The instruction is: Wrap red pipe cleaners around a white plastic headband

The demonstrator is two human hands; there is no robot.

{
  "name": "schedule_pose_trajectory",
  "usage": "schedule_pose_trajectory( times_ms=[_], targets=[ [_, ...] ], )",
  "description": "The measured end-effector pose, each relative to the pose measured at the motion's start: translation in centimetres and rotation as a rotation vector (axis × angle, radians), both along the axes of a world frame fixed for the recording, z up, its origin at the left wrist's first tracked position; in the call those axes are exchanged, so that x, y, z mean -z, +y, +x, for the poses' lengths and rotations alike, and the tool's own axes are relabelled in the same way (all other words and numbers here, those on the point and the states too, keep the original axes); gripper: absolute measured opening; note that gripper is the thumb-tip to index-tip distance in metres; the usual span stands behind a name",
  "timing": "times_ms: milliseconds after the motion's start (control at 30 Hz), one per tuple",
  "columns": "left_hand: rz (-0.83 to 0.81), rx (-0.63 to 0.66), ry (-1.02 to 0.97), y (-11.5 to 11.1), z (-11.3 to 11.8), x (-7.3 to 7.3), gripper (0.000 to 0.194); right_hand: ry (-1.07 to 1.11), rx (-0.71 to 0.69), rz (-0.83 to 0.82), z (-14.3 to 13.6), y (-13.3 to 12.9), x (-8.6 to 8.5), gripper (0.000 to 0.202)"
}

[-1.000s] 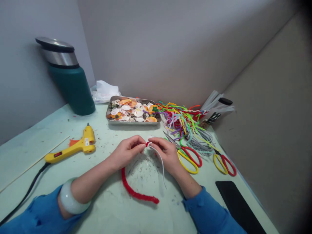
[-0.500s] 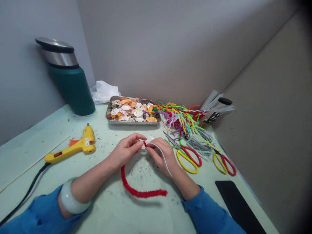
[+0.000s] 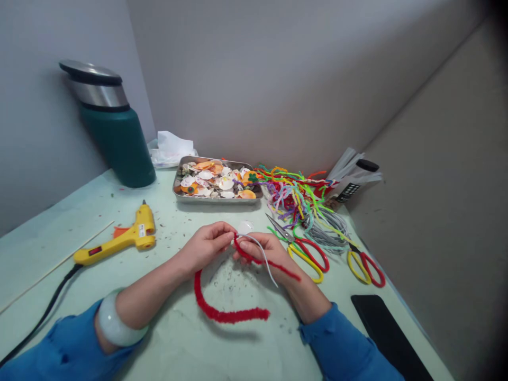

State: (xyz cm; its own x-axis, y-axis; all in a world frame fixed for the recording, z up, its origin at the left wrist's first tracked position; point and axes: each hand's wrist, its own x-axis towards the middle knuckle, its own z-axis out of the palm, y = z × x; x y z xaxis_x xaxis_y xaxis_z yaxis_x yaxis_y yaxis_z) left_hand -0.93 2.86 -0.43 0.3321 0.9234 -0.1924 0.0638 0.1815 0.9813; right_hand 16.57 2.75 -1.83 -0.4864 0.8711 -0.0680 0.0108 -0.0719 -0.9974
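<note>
My left hand [image 3: 208, 246] pinches a red pipe cleaner [image 3: 230, 316] together with a thin pale wire [image 3: 265, 256], near the middle of the table. The thick part of the red strand hangs below my left hand and curves to the right. My right hand [image 3: 264, 251] is beside it, fingers closed around the red strand close to the same spot. A thinner red end lies across the back of my right hand toward the wrist, and the pale wire arcs over that hand too. The right fingertips are partly hidden.
Behind the hands stands a metal tray [image 3: 218, 200] of shells. Colourful pipe cleaners [image 3: 293, 196] and two scissors [image 3: 307, 256] [image 3: 365, 264] lie to the right, with a black phone-like slab [image 3: 387, 333]. A yellow glue gun [image 3: 119, 244] and green bottle [image 3: 119, 143] are at left.
A thin red end now shows across my right hand, where only the pale wire lay before. My right hand has turned slightly and lowered, and the hanging red part has shifted a little left.
</note>
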Motion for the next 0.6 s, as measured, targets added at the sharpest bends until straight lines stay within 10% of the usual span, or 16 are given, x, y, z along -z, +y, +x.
schedule_pose_trajectory(
  times_ms=[600],
  targets=[
    [0.214, 0.011, 0.230, 0.29, -0.31, 0.65, 0.024, 0.028, 0.259, 0.021, -0.05, 0.76, 0.20, 0.030]
  ],
)
